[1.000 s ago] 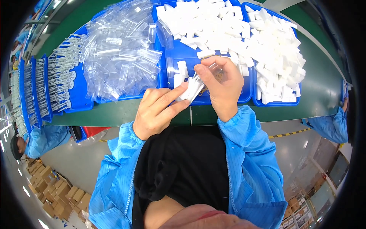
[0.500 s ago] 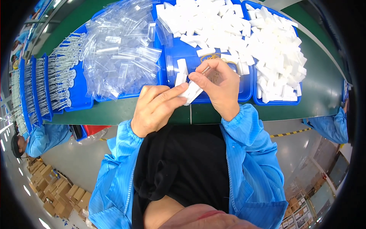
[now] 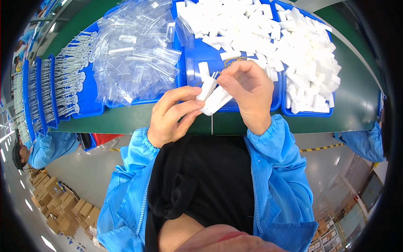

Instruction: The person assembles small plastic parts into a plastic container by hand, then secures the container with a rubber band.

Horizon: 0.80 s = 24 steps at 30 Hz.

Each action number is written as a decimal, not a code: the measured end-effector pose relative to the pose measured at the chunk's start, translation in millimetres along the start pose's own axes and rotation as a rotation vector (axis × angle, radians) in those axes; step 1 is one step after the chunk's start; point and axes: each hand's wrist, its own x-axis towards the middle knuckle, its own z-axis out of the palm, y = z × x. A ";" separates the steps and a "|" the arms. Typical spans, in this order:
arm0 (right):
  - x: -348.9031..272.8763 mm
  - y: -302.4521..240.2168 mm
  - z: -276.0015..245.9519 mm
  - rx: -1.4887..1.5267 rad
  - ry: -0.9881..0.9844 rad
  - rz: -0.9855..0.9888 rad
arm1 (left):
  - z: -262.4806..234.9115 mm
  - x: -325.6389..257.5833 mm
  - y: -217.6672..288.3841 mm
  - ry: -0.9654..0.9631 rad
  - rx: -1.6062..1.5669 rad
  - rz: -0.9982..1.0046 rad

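My left hand [image 3: 173, 115] pinches a small bundle of white oblong pieces [image 3: 216, 101] between thumb and fingers, above the front edge of the middle blue tray. The pieces spread apart in a V, open towards the top. My right hand [image 3: 252, 90] is bent at their upper right, thumb and forefinger drawn together beside several thin pale tips [image 3: 215, 75]. What lies between those fingers is too small to make out. Just behind the bundle lies a loose white piece [image 3: 203, 68]. Yellowish rubber bands [image 3: 229, 63] show in the tray, partly covered by my right hand.
Clear plastic sleeves [image 3: 134, 54] heap up in a blue tray at the left. White pieces fill the middle tray's back and the right blue tray [image 3: 310, 63]. Slim grey-white parts [image 3: 67, 80] stand in blue racks at far left. The green table [image 3: 180, 123] runs along the front.
The white pieces in my left hand have swung more upright and spread apart. My right hand has shifted slightly right, and thin tips now show beside its fingers.
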 end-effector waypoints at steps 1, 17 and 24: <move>0.1 0.1 -0.4 -0.021 -0.008 0.007 | 0.2 -0.6 0.3 0.013 0.015 0.002; 0.8 0.3 -12.4 -0.330 -0.228 -0.152 | 2.0 -0.9 -3.2 0.079 0.111 0.071; 1.6 -5.3 -25.2 -0.369 -0.434 -0.169 | -1.4 -2.3 -9.1 0.025 0.090 0.155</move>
